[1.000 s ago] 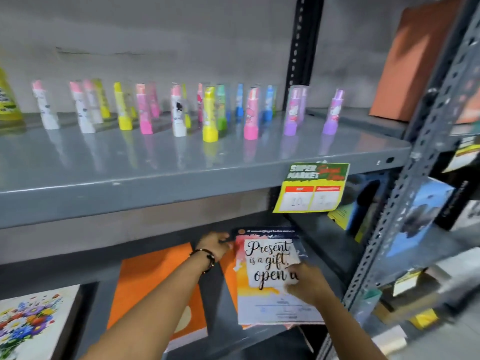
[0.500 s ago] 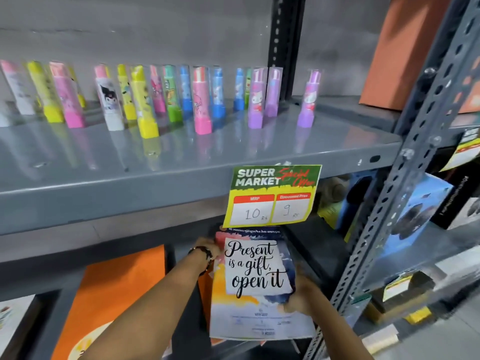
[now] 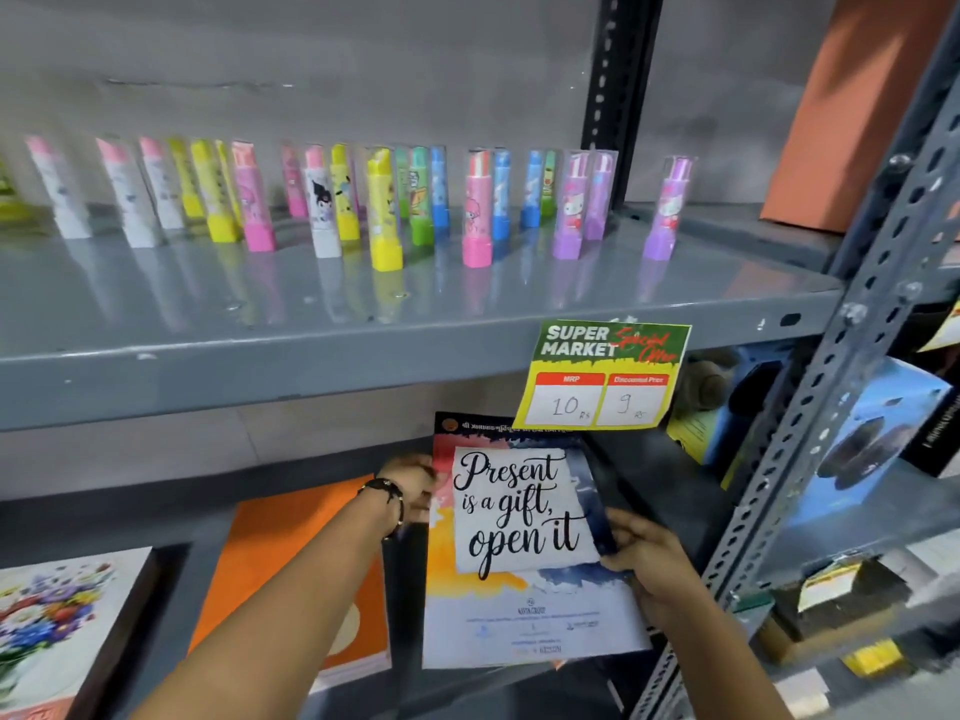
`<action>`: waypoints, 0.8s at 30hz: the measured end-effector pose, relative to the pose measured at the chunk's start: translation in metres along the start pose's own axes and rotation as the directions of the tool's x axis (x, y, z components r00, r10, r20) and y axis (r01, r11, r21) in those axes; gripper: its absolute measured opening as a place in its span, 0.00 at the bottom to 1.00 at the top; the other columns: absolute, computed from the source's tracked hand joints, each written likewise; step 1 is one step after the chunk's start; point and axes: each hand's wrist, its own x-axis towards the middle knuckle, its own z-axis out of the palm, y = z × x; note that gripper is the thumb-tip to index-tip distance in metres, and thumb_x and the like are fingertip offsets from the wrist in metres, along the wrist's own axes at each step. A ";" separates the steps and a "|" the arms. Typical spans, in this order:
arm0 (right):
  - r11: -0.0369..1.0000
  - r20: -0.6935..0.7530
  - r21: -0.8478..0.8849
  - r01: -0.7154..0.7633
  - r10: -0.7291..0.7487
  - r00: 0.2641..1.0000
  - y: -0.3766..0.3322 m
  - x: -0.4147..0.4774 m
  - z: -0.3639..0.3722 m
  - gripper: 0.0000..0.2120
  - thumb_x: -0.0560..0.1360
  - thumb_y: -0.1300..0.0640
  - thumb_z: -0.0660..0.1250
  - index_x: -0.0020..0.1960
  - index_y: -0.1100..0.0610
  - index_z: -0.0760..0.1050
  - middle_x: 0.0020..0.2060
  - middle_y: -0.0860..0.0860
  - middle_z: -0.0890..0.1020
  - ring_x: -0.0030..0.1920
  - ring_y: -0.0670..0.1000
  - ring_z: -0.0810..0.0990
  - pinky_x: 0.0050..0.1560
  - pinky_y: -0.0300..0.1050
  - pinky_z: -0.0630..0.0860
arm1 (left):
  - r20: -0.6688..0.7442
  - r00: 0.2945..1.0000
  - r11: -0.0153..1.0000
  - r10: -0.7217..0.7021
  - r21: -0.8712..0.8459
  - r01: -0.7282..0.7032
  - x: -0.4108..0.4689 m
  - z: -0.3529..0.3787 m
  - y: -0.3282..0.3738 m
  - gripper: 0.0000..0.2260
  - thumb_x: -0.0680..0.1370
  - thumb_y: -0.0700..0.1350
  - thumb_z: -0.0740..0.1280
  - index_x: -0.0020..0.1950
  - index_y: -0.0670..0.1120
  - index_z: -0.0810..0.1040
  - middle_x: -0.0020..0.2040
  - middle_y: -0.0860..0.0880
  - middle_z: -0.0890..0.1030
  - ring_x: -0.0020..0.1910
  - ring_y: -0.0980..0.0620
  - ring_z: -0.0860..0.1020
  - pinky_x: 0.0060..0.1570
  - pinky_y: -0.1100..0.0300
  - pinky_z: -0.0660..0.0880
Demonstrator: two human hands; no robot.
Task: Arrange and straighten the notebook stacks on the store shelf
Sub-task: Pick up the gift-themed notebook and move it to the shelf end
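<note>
From the head camera, your view has swung left since half a second ago, so the price tag [image 3: 605, 376] now sits right of centre, and you still grip the notebook [image 3: 524, 543] on the lower shelf [image 3: 208, 522]: left hand [image 3: 410, 488] grasping its left edge, right hand [image 3: 641, 556] its right edge. The cover reads "Present is a gift, open it"; the tag reads "SUPER MARKET", MRP 10, discounted 9.

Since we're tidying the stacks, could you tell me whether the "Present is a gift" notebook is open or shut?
Shut: the white-and-orange "Present is a gift" notebook shows its full front cover, with no pages visible.
</note>
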 end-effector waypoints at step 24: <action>0.999 0.448 0.044 -0.026 0.004 0.894 0.032 -0.048 0.263 0.27 0.65 0.84 0.56 0.54 0.60 0.72 0.40 0.58 0.80 0.40 0.56 0.78 0.28 0.34 0.79 | -0.383 0.924 0.999 -0.006 0.040 0.024 -0.137 -0.279 -0.068 0.14 0.74 0.34 0.66 0.60 0.39 0.75 0.30 0.49 0.80 0.30 0.53 0.78 0.24 0.64 0.73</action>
